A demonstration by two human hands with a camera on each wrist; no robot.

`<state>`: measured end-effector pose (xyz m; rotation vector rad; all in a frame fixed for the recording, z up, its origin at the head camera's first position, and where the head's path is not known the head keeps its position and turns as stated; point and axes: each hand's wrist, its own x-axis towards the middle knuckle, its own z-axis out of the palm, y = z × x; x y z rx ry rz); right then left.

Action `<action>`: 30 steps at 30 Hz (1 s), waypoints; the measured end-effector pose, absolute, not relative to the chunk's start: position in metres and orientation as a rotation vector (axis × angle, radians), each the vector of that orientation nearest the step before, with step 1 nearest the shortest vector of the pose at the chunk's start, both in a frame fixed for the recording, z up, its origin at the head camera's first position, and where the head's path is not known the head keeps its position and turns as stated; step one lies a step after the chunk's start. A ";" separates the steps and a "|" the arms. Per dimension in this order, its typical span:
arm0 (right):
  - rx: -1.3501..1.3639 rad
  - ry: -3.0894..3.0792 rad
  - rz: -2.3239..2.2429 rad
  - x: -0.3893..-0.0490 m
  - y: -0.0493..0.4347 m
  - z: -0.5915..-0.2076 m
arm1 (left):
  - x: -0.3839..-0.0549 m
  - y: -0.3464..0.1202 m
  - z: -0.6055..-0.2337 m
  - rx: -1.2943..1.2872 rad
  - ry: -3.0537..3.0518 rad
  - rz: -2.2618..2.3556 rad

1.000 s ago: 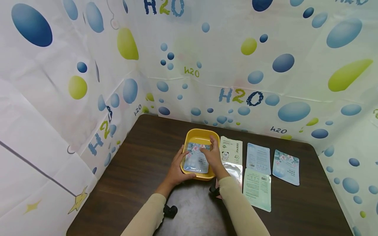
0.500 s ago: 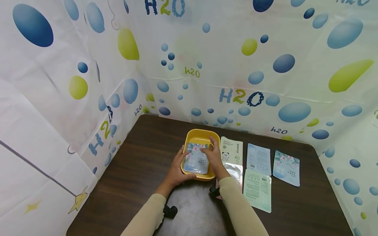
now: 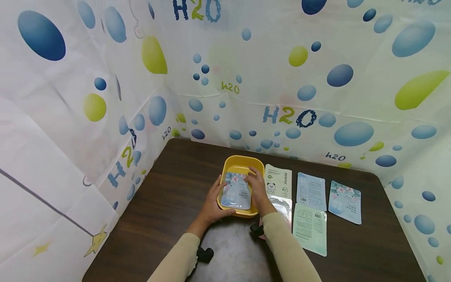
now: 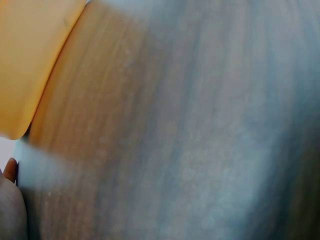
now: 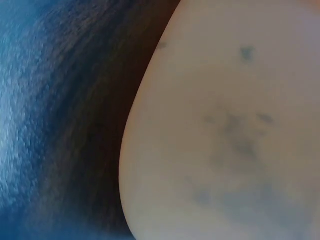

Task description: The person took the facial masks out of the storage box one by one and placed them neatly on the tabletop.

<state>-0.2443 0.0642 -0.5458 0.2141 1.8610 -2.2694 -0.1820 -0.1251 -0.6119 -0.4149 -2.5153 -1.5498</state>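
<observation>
In the head view a yellow plastic tray (image 3: pixel 243 158) holds a blue facial mask sachet (image 3: pixel 236 194) with pink flowers, lying flat. My left hand (image 3: pixel 211 203) grips the tray's near left corner: its thumb lies along the near rim and its fingertips reach over the left side to the sachet's edge. My right hand (image 3: pixel 258 190) is over the tray's right side, bent fingers and thumb close over the sachet's upper right corner. The left wrist view catches the tray's yellow wall (image 4: pixel 40 55) and part of the left hand (image 4: pixel 11 205) at the edge.
Right of the tray lie a cream sachet (image 3: pixel 278 180), a silvery-pink sachet (image 3: pixel 282 207), a pale blue sachet (image 3: pixel 311 190), a green sachet (image 3: pixel 310 229) and a flowered blue sachet (image 3: pixel 345 201). The brown table (image 3: pixel 169 192) meets a printed curtain (image 3: pixel 218 98) behind.
The right thumb has drawn back rightward from the sachet's middle towards its upper right corner, showing more of the sachet. The left hand stays on the tray. The head view has shifted slightly.
</observation>
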 end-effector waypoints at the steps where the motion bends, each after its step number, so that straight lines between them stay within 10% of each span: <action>1: 0.209 1.860 -2.267 -0.244 0.064 -0.546 | -0.182 -0.125 -0.612 -0.411 -2.512 -1.557; 30: 0.096 1.911 -2.216 -0.243 0.063 -0.546 | -0.183 -0.124 -0.609 -0.486 -2.463 -1.579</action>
